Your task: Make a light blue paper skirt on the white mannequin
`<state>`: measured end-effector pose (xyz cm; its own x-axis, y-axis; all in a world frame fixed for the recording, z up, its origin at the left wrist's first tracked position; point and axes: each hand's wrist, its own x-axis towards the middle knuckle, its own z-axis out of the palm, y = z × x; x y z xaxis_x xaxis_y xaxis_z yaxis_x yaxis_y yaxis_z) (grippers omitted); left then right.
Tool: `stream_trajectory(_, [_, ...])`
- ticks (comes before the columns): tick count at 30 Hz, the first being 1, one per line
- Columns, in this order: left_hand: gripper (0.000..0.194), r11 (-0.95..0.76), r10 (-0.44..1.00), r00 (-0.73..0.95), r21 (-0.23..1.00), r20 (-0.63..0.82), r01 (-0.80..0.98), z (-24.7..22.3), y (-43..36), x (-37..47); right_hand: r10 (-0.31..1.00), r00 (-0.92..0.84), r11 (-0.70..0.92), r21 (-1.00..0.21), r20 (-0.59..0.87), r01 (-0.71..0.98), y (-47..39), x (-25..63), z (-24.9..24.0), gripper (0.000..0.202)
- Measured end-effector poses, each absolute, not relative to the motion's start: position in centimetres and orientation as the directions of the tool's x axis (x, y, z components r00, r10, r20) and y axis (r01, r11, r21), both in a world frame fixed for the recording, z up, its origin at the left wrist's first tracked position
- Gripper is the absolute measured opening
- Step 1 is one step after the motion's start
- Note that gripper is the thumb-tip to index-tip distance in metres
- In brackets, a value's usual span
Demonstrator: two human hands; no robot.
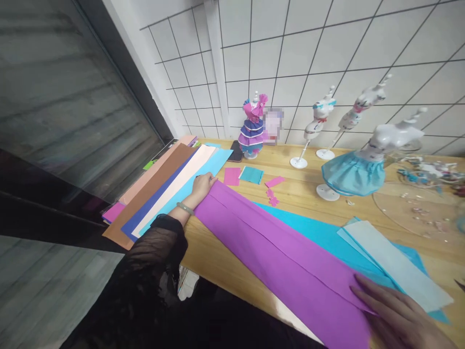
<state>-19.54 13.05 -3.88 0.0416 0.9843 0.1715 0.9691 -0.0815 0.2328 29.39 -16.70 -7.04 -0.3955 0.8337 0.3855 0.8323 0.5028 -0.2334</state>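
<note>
A long purple folded sheet, paper or cloth, stretches diagonally across the front of the table with a crease along its length. My left hand grips its far left end, fingers closed at the corner; a bangle circles that wrist. On the right end of the sheet rests my right hand, its fingers stretched out and lying over the surface, thumb hidden. Blue sheet material lies behind the purple sheet and partly under it. A pale blue folded strip lies on top of that, close to my right hand.
Coloured sheets are stacked at the left. Along the back stand a dressed mini mannequin, several bare-stemmed ones and one in a blue skirt. Small pink and teal pieces lie mid-table. A clear round tray holds beads.
</note>
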Motion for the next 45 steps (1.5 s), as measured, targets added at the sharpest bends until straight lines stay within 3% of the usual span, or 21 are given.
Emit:
stream_trajectory(4, [0.032,-0.091,0.982,0.060,0.169,0.181,0.981,-4.0,13.0,-19.5,0.821,-0.379,0.501,-0.222,0.427,0.837,-16.6,28.2,-5.5,0.031])
stream_trajectory(15, [0.037,-0.113,0.974,0.101,0.047,0.200,0.992,-4.0,13.3,-19.6,0.891,-0.275,0.363,-0.201,0.362,0.910,-17.1,26.9,-4.1,0.030])
stream_trajectory(24, [0.038,-0.113,0.973,0.109,0.010,0.206,0.994,-4.0,13.3,-19.7,0.937,-0.016,0.137,-0.324,0.350,0.936,-17.0,26.6,-3.2,0.032])
stream_trajectory(33, [0.040,-0.101,0.975,0.102,-0.015,0.199,0.995,-4.0,13.4,-19.6,0.944,0.295,-0.155,-0.593,0.147,0.790,-15.9,26.1,-2.9,0.038])
stream_trajectory(39, [0.041,-0.102,0.972,0.106,-0.028,0.209,0.994,-4.0,13.2,-19.6,0.947,0.305,-0.177,-0.635,0.098,0.752,-15.2,25.7,-3.1,0.041])
stream_trajectory(45, [0.039,-0.106,0.971,0.111,-0.034,0.210,0.994,-3.9,13.2,-19.6,0.952,0.261,-0.121,-0.584,0.161,0.802,-14.6,26.1,-3.9,0.039])
